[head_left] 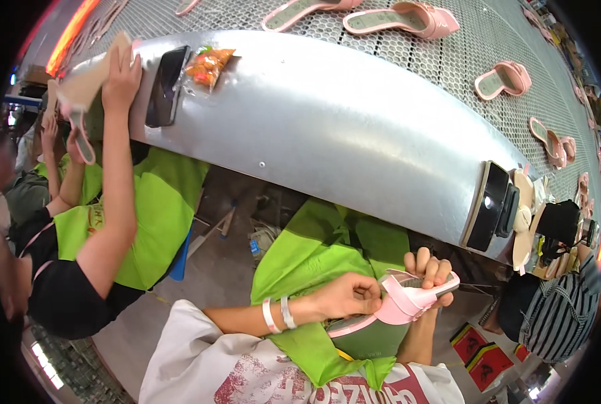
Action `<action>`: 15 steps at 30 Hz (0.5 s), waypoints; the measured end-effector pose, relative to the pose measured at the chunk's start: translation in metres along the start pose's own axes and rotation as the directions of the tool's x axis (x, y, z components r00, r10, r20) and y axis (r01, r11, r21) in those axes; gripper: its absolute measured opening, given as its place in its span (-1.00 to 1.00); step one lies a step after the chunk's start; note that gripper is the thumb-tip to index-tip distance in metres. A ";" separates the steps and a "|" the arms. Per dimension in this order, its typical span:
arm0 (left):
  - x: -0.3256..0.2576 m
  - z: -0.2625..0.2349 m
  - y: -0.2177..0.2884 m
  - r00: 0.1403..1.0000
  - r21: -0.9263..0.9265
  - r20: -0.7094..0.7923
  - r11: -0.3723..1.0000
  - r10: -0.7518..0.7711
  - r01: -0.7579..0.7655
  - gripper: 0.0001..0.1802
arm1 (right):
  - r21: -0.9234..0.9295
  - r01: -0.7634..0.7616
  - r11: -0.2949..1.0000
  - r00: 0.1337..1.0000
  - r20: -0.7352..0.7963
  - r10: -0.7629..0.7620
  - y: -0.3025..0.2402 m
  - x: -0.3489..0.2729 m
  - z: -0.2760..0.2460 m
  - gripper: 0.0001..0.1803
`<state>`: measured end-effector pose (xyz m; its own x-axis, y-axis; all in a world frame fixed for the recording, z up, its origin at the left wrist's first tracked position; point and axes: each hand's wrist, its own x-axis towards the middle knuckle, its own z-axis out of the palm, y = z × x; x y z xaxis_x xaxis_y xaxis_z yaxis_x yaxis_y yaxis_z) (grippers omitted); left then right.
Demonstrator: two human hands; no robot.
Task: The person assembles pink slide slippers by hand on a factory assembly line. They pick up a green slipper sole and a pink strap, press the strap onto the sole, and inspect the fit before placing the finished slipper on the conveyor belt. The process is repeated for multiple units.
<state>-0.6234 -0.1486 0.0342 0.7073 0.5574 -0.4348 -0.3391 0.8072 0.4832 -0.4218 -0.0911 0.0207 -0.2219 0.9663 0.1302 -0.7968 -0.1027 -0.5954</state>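
Close to my body, a pink slide sandal with a broad glossy strap and a greenish insole lies tilted in my hands. My right hand is closed round its toe end, fingers over the far side. At the strap's left edge, my left hand is closed in a pinch against the sandal; its fingertips are partly hidden. Two light bands circle my left wrist, and a green apron covers my lap.
A curved metal bench edge borders a mesh conveyor carrying several pink sandals. Phones and an orange snack packet lie on the metal. To my left, a co-worker's hand is raised near a beige sheet. Red boxes stand at lower right.
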 end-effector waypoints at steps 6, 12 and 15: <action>-0.046 0.015 0.032 0.937 0.155 -0.322 0.984 0.131 -0.085 -0.65 | -0.512 -0.134 0.848 0.986 -0.151 0.065 -0.024 0.028 0.060 -0.65; -0.048 0.024 0.052 0.982 0.208 -0.168 0.977 0.084 -0.048 0.03 | -0.931 -0.215 0.296 0.977 -0.207 0.060 -0.009 0.066 0.140 -0.52; -0.041 0.021 0.057 0.976 -0.126 -0.219 0.992 -0.006 -0.022 0.03 | -0.940 -0.017 0.341 0.998 0.002 0.055 -0.008 0.064 0.126 -0.53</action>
<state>-0.6589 -0.1293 0.0952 0.5564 0.5815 -0.5935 -0.4301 0.8127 0.3931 -0.5010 -0.0578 0.1338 -0.2665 0.9587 0.0991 0.2599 0.1705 -0.9505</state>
